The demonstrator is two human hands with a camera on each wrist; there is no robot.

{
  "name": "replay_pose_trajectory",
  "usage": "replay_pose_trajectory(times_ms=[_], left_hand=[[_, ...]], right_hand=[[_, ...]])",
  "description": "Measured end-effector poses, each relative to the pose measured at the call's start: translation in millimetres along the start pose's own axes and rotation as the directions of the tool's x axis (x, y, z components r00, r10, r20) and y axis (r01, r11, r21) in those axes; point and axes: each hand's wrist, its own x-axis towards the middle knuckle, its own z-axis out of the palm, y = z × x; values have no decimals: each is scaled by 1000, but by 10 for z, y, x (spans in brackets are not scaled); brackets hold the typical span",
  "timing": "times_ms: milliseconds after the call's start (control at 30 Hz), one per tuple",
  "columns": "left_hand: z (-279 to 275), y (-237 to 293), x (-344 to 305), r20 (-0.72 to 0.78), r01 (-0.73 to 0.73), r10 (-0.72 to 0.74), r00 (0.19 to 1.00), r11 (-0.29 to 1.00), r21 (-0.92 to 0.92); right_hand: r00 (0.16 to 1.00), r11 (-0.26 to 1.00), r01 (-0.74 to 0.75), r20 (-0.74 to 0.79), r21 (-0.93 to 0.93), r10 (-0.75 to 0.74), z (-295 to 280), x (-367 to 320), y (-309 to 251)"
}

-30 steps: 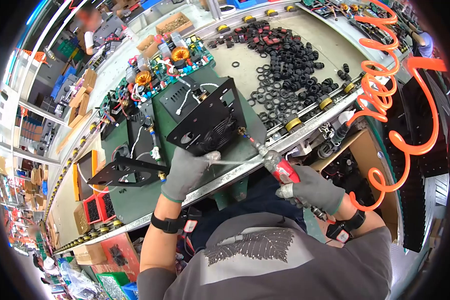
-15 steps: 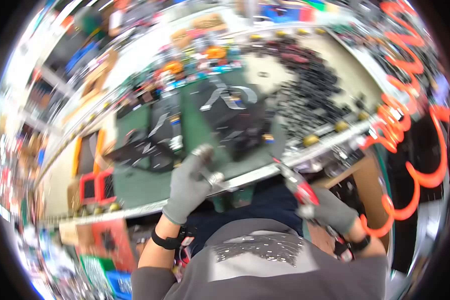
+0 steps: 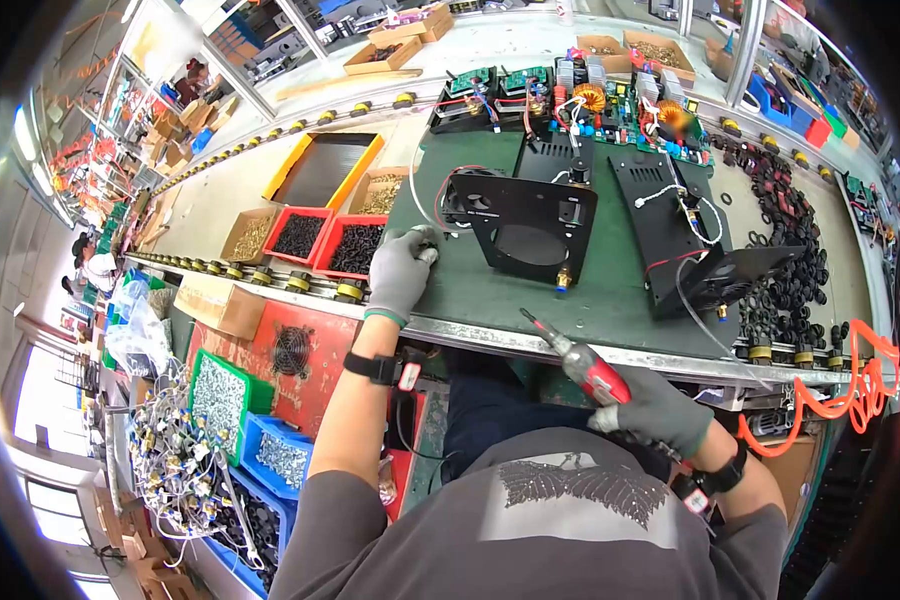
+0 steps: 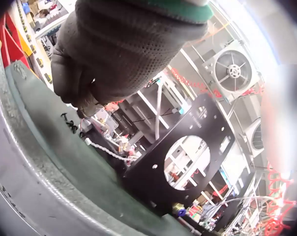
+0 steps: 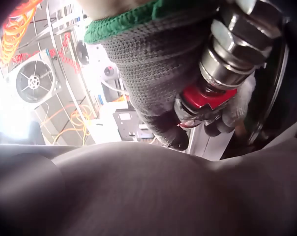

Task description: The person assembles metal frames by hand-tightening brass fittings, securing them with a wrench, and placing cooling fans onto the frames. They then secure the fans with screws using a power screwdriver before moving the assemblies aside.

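My gloved left hand (image 3: 402,268) is at the left end of the green mat (image 3: 450,290), fingers bent down toward it. Several small black screws (image 4: 70,123) lie right by its fingertips in the left wrist view; I cannot tell whether it pinches one. My gloved right hand (image 3: 665,410) grips a red power screwdriver (image 3: 598,377), bit pointing up and left over the mat's front edge. Between the hands, farther back, stands a black metal panel (image 3: 530,215) with a large round hole and a brass fitting. Another black chassis (image 3: 670,220) with a fan sits to its right.
Red bins of black screws (image 3: 342,274) stand left of the mat. Circuit boards (image 3: 610,110) line the back. Black nuts and fittings (image 3: 785,290) pile up at the right. A coiled orange hose (image 3: 850,390) hangs at the right. Green and blue bins (image 3: 280,455) stand lower left.
The head view has swung left. My left hand has moved from the front of the mat to its left end; the screwdriver has come away from the fan chassis, still in my right hand.
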Motion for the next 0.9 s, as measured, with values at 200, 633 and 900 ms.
replay_pose_trajectory(times_ms=[200,633,900], left_hand=[[159,-277,92,-37,-135,137,990,989,64],[57,359,-652,665,691,187,723,-211,-691],[65,697,-690,685,683,14,728,57,-728]], right_hand=[[999,998,33,21,58,-35,103,254,-89],[988,988,152,31,-42,-151,96,380,52],[987,987,157,23,38,-158,55,259,184]])
